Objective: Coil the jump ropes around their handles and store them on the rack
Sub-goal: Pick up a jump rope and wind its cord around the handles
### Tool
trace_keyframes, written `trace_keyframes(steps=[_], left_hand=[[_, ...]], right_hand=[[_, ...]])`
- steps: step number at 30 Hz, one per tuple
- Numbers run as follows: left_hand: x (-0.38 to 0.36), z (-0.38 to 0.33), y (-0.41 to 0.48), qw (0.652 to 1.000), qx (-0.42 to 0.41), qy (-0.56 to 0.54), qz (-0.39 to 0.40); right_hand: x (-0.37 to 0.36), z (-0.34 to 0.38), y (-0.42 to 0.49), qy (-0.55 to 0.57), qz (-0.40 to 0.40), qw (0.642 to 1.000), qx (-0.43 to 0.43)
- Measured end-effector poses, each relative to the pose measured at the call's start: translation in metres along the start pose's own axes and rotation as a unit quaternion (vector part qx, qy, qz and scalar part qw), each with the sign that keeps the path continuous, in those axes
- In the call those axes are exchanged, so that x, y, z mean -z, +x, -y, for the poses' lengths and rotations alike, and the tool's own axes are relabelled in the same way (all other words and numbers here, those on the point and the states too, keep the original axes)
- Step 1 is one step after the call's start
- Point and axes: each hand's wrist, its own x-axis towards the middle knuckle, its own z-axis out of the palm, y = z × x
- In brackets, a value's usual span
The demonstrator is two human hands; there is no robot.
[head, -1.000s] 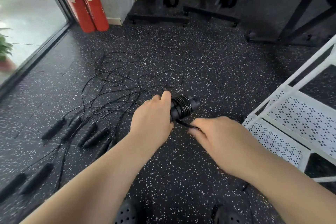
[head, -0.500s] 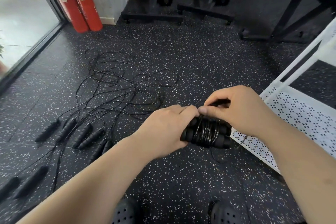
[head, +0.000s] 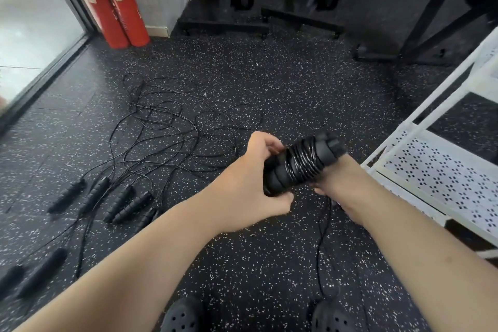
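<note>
Now, over the speckled gym floor [head: 269, 75], my left hand [head: 250, 183] curls its fingers round the lower end of the coiled jump rope bundle [head: 301, 164], held in the air near the white rack [head: 431, 170]. My right hand [head: 343, 178] sits under the bundle's far end, fingers mostly hidden; I cannot tell their grip. Loose jump ropes [head: 121, 197] lie tangled at left.
</note>
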Motion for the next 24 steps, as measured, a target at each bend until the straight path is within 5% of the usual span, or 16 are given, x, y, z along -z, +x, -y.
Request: trace_keyframes(steps=[5, 12, 17, 24], left_hand=[[0.004, 0.008, 0.006, 0.998, 0.045, -0.004, -0.035], [0.017, 0.029, 0.012, 0.974, 0.109, 0.11, -0.165], [0.021, 0.035, 0.011, 0.975, 0.1, 0.171, -0.105], [0.004, 0.026, 0.009, 0.958, 0.01, 0.286, 0.002]], right_hand=[[-0.013, 0.004, -0.001, -0.078, -0.021, 0.995, 0.05], [-0.028, 0.011, -0.032, -0.313, 0.078, 0.936, 0.144], [-0.004, 0.033, -0.046, -0.422, -0.023, 0.879, 0.219], [0.015, 0.028, -0.031, -0.393, -0.078, 0.874, 0.273]])
